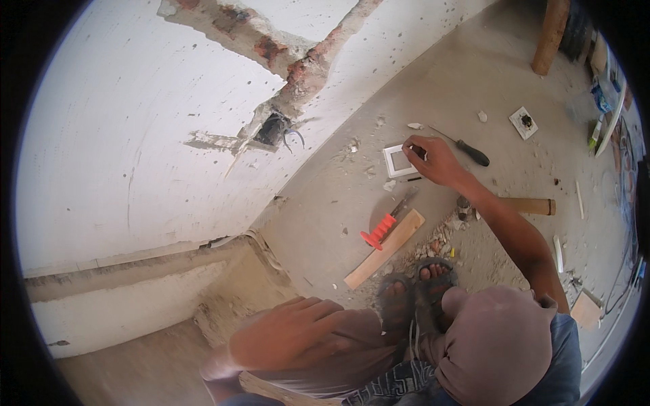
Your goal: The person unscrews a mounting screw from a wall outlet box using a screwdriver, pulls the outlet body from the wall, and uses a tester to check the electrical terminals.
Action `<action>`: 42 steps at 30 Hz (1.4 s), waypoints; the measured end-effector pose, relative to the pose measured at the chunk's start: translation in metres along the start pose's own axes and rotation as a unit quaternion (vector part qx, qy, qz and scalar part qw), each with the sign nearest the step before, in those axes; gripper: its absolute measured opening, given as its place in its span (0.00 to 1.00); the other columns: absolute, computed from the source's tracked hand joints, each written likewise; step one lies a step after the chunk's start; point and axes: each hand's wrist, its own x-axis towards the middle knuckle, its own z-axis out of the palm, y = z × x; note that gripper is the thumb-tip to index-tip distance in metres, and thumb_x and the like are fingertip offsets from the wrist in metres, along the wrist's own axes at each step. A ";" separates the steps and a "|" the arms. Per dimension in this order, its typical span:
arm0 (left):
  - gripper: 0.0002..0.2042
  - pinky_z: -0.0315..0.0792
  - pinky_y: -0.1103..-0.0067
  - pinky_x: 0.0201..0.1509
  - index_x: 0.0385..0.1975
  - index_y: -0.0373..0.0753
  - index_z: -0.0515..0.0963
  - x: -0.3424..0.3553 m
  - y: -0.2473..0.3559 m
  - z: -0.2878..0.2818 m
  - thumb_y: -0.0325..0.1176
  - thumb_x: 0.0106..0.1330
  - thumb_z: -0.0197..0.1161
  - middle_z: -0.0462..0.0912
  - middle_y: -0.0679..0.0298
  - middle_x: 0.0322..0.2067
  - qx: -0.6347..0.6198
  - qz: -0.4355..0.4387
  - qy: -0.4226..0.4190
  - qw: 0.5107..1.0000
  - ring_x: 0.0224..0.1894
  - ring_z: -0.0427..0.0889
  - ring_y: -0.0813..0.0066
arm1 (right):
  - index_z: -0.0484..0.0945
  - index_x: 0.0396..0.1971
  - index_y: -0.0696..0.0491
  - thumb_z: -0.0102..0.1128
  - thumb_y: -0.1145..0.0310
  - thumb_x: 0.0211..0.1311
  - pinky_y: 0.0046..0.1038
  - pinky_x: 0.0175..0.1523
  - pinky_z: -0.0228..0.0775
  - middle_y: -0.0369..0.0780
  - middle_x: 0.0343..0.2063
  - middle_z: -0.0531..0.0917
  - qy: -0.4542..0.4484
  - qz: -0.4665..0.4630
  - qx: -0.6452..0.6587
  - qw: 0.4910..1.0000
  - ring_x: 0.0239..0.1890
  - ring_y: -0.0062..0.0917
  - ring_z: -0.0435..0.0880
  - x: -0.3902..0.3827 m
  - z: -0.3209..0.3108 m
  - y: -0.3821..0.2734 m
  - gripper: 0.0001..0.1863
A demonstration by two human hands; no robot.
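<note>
My right hand reaches over the floor with its fingers curled and the thumb drawn in against them. It is at the right side of a white rectangular frame, like a switch plate surround, and covers part of it. Whatever sits between the fingertips is too small or hidden to name. A screwdriver with a dark handle lies just right of this hand. Below the frame is a small dark stick-like piece. My left hand lies flat over my knee, slightly blurred, its fingers stretched out and holding nothing.
A chisel with an orange guarded grip lies beside a wooden strip. A hammer lies partly behind my right forearm. Rubble is near my feet. Wires stick out of a wall hole. A square white plate lies farther right.
</note>
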 end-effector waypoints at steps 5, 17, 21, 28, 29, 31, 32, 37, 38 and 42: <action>0.23 0.73 0.66 0.52 0.60 0.36 0.71 -0.002 -0.001 0.005 0.44 0.70 0.58 0.79 0.53 0.47 -0.007 0.018 0.016 1.000 0.48 0.79 0.54 | 0.78 0.35 0.58 0.58 0.69 0.65 0.33 0.32 0.69 0.46 0.22 0.80 0.016 -0.004 -0.010 1.000 0.23 0.32 0.78 -0.004 0.003 0.006 0.07; 0.19 0.72 0.66 0.54 0.56 0.39 0.69 0.010 0.012 0.012 0.43 0.71 0.56 0.75 0.55 0.51 0.008 0.019 -0.097 0.995 0.52 0.78 0.58 | 0.79 0.36 0.59 0.58 0.68 0.66 0.31 0.31 0.68 0.45 0.21 0.79 0.008 0.033 -0.037 0.999 0.22 0.30 0.77 -0.017 0.002 0.002 0.09; 0.16 0.74 0.68 0.49 0.49 0.39 0.70 0.007 0.004 0.042 0.41 0.69 0.57 0.75 0.55 0.46 0.044 0.063 -0.054 0.996 0.49 0.79 0.59 | 0.78 0.36 0.60 0.58 0.68 0.67 0.28 0.29 0.66 0.44 0.20 0.78 -0.011 0.038 -0.023 0.999 0.20 0.26 0.75 -0.017 0.007 -0.001 0.09; 0.15 0.74 0.66 0.43 0.41 0.38 0.75 0.009 -0.002 0.060 0.43 0.63 0.61 0.79 0.57 0.34 0.026 0.099 0.004 0.995 0.41 0.80 0.59 | 0.78 0.35 0.59 0.57 0.70 0.67 0.25 0.28 0.64 0.42 0.18 0.76 -0.026 0.033 -0.047 0.998 0.20 0.20 0.72 -0.028 0.013 0.005 0.07; 0.16 0.74 0.66 0.42 0.41 0.37 0.75 0.008 -0.002 0.059 0.43 0.63 0.62 0.79 0.57 0.34 0.034 0.099 0.010 0.994 0.41 0.80 0.58 | 0.78 0.35 0.59 0.57 0.71 0.67 0.24 0.28 0.65 0.40 0.18 0.76 -0.034 0.037 -0.052 0.997 0.20 0.18 0.72 -0.030 0.014 0.006 0.07; 0.16 0.74 0.66 0.42 0.42 0.37 0.75 0.008 -0.003 0.056 0.43 0.62 0.63 0.79 0.57 0.34 0.052 0.107 0.022 0.993 0.41 0.80 0.56 | 0.78 0.35 0.59 0.57 0.72 0.68 0.23 0.29 0.65 0.39 0.18 0.77 -0.045 0.040 -0.065 0.996 0.21 0.16 0.73 -0.034 0.011 0.009 0.06; 0.16 0.75 0.66 0.41 0.42 0.37 0.74 0.009 -0.005 0.057 0.43 0.64 0.61 0.78 0.57 0.34 0.067 0.120 0.030 0.990 0.40 0.80 0.58 | 0.78 0.35 0.59 0.56 0.72 0.68 0.23 0.28 0.64 0.38 0.18 0.76 -0.049 0.039 -0.070 0.996 0.21 0.16 0.73 -0.036 0.009 0.012 0.06; 0.15 0.76 0.66 0.40 0.43 0.37 0.72 0.011 -0.001 0.051 0.43 0.67 0.58 0.78 0.58 0.35 0.108 0.123 -0.013 0.986 0.38 0.82 0.61 | 0.79 0.35 0.58 0.58 0.72 0.66 0.25 0.27 0.65 0.39 0.16 0.76 -0.039 0.048 -0.032 0.998 0.19 0.18 0.72 -0.046 0.014 0.020 0.05; 0.15 0.76 0.66 0.40 0.43 0.38 0.72 0.011 -0.002 0.054 0.43 0.67 0.58 0.78 0.58 0.35 0.102 0.127 0.002 0.987 0.38 0.82 0.60 | 0.80 0.35 0.58 0.58 0.72 0.65 0.25 0.28 0.66 0.39 0.17 0.76 -0.040 0.041 -0.033 0.998 0.20 0.19 0.73 -0.047 0.015 0.026 0.05; 0.15 0.77 0.65 0.41 0.44 0.38 0.72 0.007 -0.003 0.055 0.43 0.68 0.57 0.78 0.57 0.34 0.075 0.142 -0.003 0.987 0.38 0.82 0.58 | 0.80 0.36 0.57 0.59 0.71 0.65 0.26 0.28 0.68 0.40 0.19 0.79 -0.048 0.047 -0.037 0.997 0.20 0.21 0.77 -0.049 0.013 0.021 0.06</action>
